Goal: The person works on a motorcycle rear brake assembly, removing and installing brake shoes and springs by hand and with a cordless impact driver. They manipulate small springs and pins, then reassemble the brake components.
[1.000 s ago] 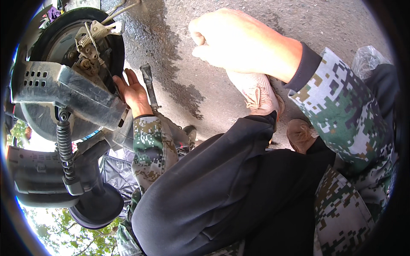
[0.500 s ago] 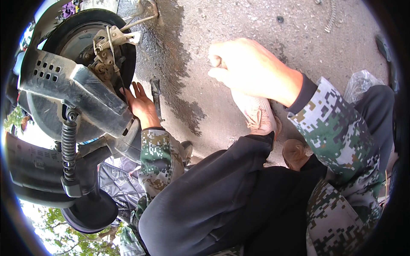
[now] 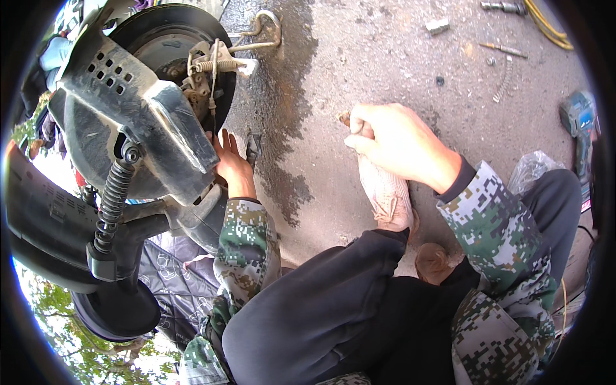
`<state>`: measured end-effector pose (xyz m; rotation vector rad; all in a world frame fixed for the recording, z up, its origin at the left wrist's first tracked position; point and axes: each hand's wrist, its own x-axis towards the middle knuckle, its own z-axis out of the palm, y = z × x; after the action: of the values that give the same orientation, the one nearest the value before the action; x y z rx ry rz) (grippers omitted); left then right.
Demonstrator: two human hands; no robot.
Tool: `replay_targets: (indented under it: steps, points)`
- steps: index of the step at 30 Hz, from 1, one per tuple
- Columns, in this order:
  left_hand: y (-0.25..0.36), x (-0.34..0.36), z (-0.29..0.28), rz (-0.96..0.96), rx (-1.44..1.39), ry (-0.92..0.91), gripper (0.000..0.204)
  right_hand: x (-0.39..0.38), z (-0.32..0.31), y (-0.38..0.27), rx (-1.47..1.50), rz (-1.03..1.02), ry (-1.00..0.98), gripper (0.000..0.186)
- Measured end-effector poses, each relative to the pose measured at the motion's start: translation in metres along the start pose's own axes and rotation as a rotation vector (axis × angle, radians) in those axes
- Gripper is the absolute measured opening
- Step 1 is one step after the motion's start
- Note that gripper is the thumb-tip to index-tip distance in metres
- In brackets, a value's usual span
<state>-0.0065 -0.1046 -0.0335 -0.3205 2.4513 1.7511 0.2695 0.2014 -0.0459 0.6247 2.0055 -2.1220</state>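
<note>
My left hand (image 3: 234,168) reaches in at the edge of the black plastic cover (image 3: 173,122), just below the wheel (image 3: 224,106); its visible fingers are stretched and apart, though some fingertips are hidden. Above it sits a rusty brake lever (image 3: 215,64) with a spring and cable. Over my brown shoe (image 3: 385,192), my right hand (image 3: 401,142) is closed, thumb against curled fingers. A small brownish bit (image 3: 344,119) shows at its fingertips; I cannot make out what it is.
On the ground lie a coil spring (image 3: 504,80), a metal socket (image 3: 437,26), a thin rod (image 3: 504,49) and a small black ring (image 3: 439,81). A blue power tool (image 3: 581,128) and a clear plastic bag (image 3: 534,170) are at the right. A shock absorber (image 3: 115,199) stands out at left.
The view has shifted, bringing the power tool and more ground parts into sight. My right hand has lowered slightly, and the brownish bit now shows at its fingertips. My left hand stays at the cover.
</note>
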Motion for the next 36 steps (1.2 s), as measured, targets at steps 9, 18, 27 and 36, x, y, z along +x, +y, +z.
replay_targets:
  steps: [9, 18, 27, 36]
  points:
    - [0.002, -0.013, -0.006, 0.073, 0.31, 0.04, 0.058, 0.008, -0.01, -0.022, -0.087, -0.003, -0.021, 0.022]
    - [0.03, -0.115, 0.032, 0.249, 0.531, -0.475, 0.042, -0.017, -0.071, -0.011, -0.361, -0.24, 0.213, 0.022]
    - [0.036, -0.128, 0.08, 0.251, 0.481, -0.824, 0.033, -0.152, -0.199, 0.068, -0.516, 0.458, 0.959, 0.063]
    - [0.046, -0.149, 0.091, 0.222, 0.556, -0.817, 0.023, -0.174, -0.206, 0.202, -0.425, 0.555, 0.859, 0.087]
